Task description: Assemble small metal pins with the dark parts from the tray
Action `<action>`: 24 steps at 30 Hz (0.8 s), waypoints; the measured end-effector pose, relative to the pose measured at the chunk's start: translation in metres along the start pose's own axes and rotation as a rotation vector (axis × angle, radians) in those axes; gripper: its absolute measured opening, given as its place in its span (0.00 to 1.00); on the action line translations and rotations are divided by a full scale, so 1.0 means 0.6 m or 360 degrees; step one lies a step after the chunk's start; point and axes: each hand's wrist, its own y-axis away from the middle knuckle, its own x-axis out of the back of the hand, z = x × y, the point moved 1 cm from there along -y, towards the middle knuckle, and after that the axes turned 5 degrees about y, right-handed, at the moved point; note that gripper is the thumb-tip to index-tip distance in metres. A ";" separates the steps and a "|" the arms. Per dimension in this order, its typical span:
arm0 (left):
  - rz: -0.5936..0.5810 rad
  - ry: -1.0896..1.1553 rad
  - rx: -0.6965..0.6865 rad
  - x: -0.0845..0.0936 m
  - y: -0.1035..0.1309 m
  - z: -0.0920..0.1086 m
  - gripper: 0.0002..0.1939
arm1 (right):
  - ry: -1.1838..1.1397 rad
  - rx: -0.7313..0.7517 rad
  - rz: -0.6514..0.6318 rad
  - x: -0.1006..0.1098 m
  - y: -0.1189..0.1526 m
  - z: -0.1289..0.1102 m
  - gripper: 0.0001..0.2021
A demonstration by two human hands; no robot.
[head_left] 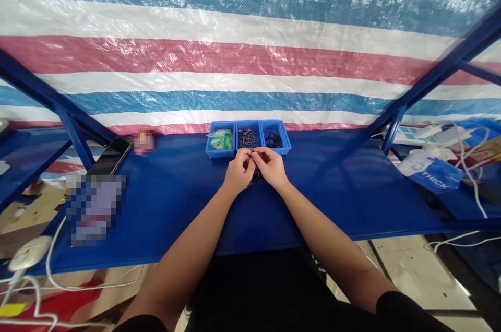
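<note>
My left hand (238,170) and my right hand (271,167) meet fingertip to fingertip, just in front of three blue bins. Both are closed in a pinch; whatever sits between the fingertips is too small to make out. Under them, a few thin brass-coloured metal pieces (255,178) lie on the blue table. Green plastic packets (221,139) fill the left bin (219,154). The middle bin (248,124) holds many slim, screw-like metal pieces (247,138). Small dark pieces (273,139) lie in the right bin (287,140).
A dark phone (110,157) and a blurred-out packet (97,209) rest at the table's left side. Blue metal frame bars (434,73) slope up on both sides, with a striped tarp (250,55) behind. A white cable (50,259) hangs at left; a blue bag (436,175) lies at right.
</note>
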 end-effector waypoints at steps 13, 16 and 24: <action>0.0088 -0.0252 0.0056 0.007 -0.002 0.008 0.13 | -0.0367 -0.0195 -0.0111 -0.003 -0.011 0.015 0.15; 0.0092 -0.0319 0.0051 0.011 -0.006 0.004 0.15 | -0.0332 -0.0179 -0.0131 -0.004 -0.009 0.013 0.14; 0.0114 -0.0145 0.0083 0.010 -0.007 0.005 0.13 | -0.0316 -0.0256 -0.0089 -0.008 -0.011 0.022 0.17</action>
